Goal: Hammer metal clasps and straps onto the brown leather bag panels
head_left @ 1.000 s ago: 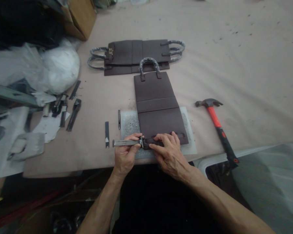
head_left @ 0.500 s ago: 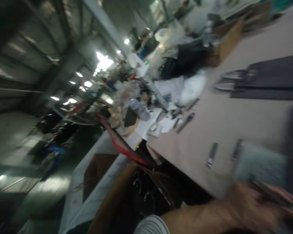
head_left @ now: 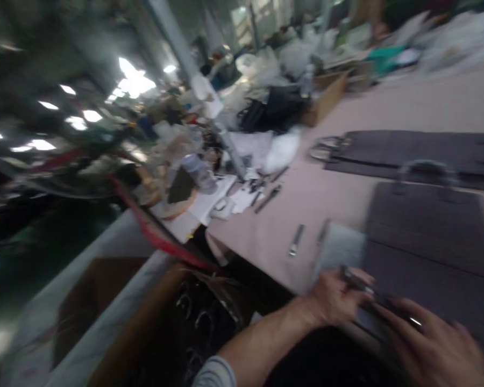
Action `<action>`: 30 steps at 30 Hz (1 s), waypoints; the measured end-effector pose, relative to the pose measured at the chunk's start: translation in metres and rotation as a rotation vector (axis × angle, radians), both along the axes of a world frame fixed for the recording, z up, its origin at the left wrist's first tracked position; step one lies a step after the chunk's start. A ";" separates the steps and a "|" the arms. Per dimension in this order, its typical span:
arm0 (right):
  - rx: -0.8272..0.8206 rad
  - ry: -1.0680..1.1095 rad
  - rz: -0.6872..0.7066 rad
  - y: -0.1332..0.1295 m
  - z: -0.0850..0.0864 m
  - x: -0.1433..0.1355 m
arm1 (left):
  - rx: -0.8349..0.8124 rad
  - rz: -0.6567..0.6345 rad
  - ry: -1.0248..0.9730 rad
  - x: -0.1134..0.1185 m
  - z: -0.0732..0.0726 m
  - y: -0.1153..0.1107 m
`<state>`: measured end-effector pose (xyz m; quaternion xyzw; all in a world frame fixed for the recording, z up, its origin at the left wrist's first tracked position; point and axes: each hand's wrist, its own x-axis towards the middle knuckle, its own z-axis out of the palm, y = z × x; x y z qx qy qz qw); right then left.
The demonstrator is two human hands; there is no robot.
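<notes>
At the lower right, my left hand point(head_left: 339, 301) is closed around one end of a dark strap-like piece point(head_left: 391, 306) that has shiny metal on it. My right hand point(head_left: 435, 344) grips the same piece farther right, its fingers blurred. Beyond them a dark grey bag point(head_left: 423, 231) lies flat on the table point(head_left: 242, 236), its curved handle pointing away from me. Just past my left hand is a pale grey pad point(head_left: 341, 247). A short strap with a metal end point(head_left: 297, 240) lies to the left of the pad.
Another dark bag piece point(head_left: 407, 150) with handles lies farther back. Dark slim tools point(head_left: 268, 199), papers and a jar point(head_left: 199, 173) sit near the table's left corner. Below the edge stands an open carton point(head_left: 141, 322) with curved handles inside. A metal post point(head_left: 181, 54) rises behind.
My view has swung right and down, so the table items sit farther left. Both hands and the dark strap-like piece now show more fully, as does the nearer grey bag.
</notes>
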<state>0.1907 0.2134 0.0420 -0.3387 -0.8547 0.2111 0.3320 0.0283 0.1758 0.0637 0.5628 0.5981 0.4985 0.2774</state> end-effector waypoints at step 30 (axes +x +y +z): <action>-0.244 -0.397 0.040 -0.022 0.030 0.029 | 0.129 -0.138 -0.044 -0.009 -0.023 -0.004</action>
